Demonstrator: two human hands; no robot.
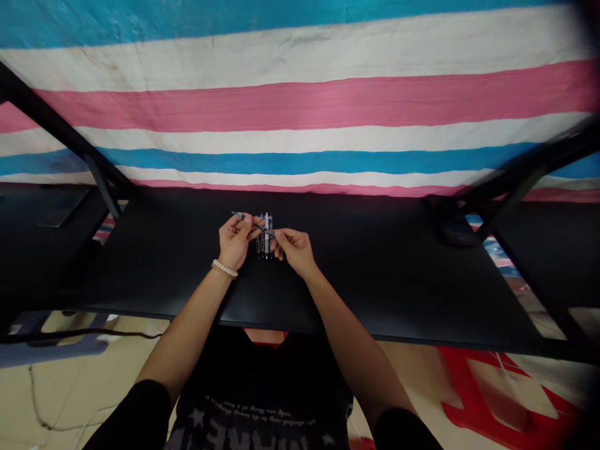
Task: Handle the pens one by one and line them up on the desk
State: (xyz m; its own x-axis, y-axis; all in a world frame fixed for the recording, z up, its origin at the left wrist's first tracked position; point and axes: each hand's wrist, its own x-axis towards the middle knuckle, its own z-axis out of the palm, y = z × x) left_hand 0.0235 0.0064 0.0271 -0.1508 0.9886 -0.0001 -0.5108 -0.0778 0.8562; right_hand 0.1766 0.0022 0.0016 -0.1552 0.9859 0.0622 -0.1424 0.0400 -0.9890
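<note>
My left hand (235, 240), with a pale beaded bracelet (225, 269) on its wrist, pinches a slim dark pen (257, 226) between thumb and fingers. The pen is tilted, its upper end sticking out to the left past my fingers. At its other end, my right hand (295, 250) is closed with thumb and fingertips on the pen. Just beneath it, several pens (267, 247) lie side by side on the black table (365, 262), tips toward me. One has a whitish barrel; the others look dark grey. My fingers partly cover the row.
A dark object (452, 224) lies near the table's right end beside a slanted black frame bar (506, 178). Another bar (70, 131) slants at the left. A striped sheet (300, 106) hangs behind. Below right stands a red plastic stool (452, 390).
</note>
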